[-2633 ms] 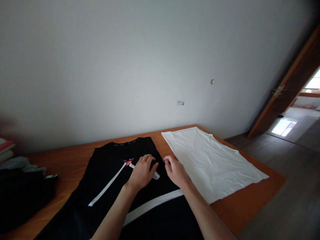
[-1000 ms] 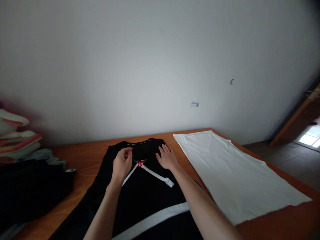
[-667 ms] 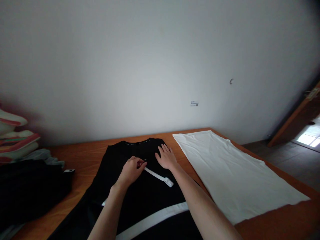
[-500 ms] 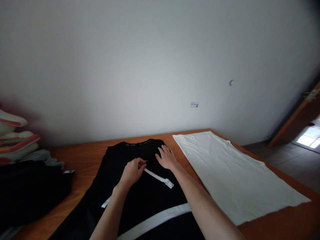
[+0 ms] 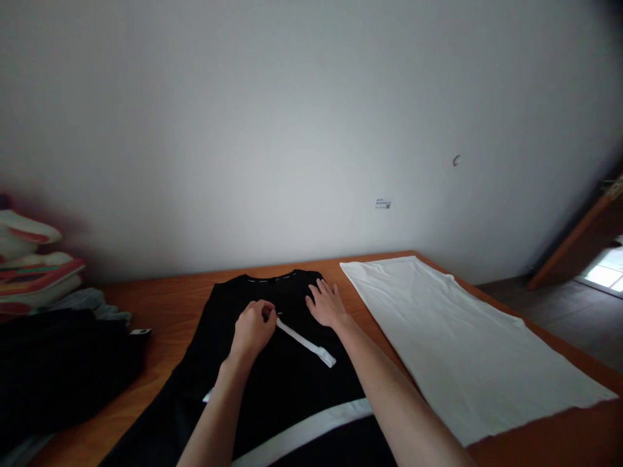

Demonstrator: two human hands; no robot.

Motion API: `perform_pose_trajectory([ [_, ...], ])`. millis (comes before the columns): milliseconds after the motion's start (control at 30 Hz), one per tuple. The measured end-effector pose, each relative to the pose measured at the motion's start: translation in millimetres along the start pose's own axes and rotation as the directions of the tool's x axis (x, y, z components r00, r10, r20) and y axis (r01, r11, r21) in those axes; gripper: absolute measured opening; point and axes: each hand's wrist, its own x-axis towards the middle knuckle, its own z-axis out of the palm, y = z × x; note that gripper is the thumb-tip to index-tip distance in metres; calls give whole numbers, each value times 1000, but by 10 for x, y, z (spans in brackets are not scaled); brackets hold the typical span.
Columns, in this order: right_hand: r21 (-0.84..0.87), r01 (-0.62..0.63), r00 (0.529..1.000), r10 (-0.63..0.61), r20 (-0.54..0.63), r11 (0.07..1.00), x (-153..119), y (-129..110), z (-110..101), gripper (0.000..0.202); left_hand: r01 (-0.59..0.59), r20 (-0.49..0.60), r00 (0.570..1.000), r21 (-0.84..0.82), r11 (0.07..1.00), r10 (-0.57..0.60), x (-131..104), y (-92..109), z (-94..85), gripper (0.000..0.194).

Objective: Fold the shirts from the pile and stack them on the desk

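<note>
A black garment [image 5: 287, 383] with white stripes lies spread on the wooden table, its neckline toward the wall. My left hand [image 5: 254, 326] is over its upper middle, thumb and fingers pinched together at the upper end of a narrow white strip [image 5: 304, 341]. What exactly the fingertips grip is too small to tell. The strip runs down to the right across the black cloth and ends in a wider tab. Flat on the garment's upper right part rests my right hand [image 5: 327, 303], fingers spread, holding nothing.
A white cloth [image 5: 452, 344] lies flat on the table [image 5: 165, 311] to the right. Dark clothing [image 5: 63, 370] is heaped at the left, with folded colourful fabric [image 5: 39, 272] behind it. A grey wall [image 5: 292, 130] stands behind the table.
My left hand has shifted slightly left over the black garment, still pinched. My right hand stays spread at the same part of the garment. The whole view has shifted slightly.
</note>
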Motion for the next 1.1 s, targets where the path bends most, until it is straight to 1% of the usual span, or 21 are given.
perform_pose_trajectory([
  [67,-4,73,996,-73,-46,997,-65,-53,-58,48,12,3,1000,33,999,-12,25,-83,-82,20],
  [133,11,164,981,-162,-105,986,-156,-138,-108,40,-5,44,999,60,998,3,35,-148,-142,19],
  [233,62,264,955,-252,-156,962,-339,-302,-131,30,-57,100,994,84,995,49,25,-170,-160,20],
  [333,93,309,945,-295,-141,946,-537,-454,-100,28,-96,117,990,101,990,84,12,-122,-139,17],
  [467,101,326,944,-318,-89,940,-715,-568,-58,35,-155,148,979,90,984,141,1,-56,-148,18],
  [567,101,328,944,-321,-79,939,-761,-587,-40,38,-184,144,974,60,981,174,-5,-27,-125,21],
  [667,121,332,943,-324,-80,936,-763,-579,-14,39,-199,115,974,40,979,194,-10,1,-29,24],
  [767,192,339,940,-323,-110,921,-754,-556,-4,34,-194,99,977,35,980,190,-16,20,76,25],
  [867,240,275,958,-242,-156,931,-752,-516,-54,27,-160,90,984,23,987,157,-19,23,116,23],
  [967,207,166,978,-134,-163,964,-762,-467,-146,22,-112,86,990,6,994,111,-23,19,105,22],
  [1033,179,128,983,-101,-153,975,-773,-435,-185,22,-86,75,993,3,996,86,-32,19,95,22],
  [1100,153,130,983,-107,-152,980,-789,-405,-183,23,-80,55,995,16,997,78,-47,29,90,22],
])
